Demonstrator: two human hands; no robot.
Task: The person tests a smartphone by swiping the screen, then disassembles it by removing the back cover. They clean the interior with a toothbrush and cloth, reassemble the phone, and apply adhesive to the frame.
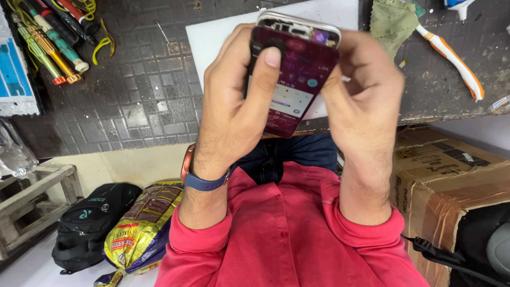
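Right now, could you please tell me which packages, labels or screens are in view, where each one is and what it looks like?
Phone screen: lit, maroon with a pale panel, lifted off the phone body, held between left hand and right hand.
Cardboard box: right, below the bench; brown, taped, small white label.
Snack bag: floor, lower left; yellow and purple, beside a black backpack.
Flat box: left edge of the bench; white and blue.

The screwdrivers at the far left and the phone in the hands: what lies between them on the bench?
In the head view, between the screwdrivers and the phone lies only dark grid-patterned mat, then the white board's edge. The left hand covers the phone's near side.
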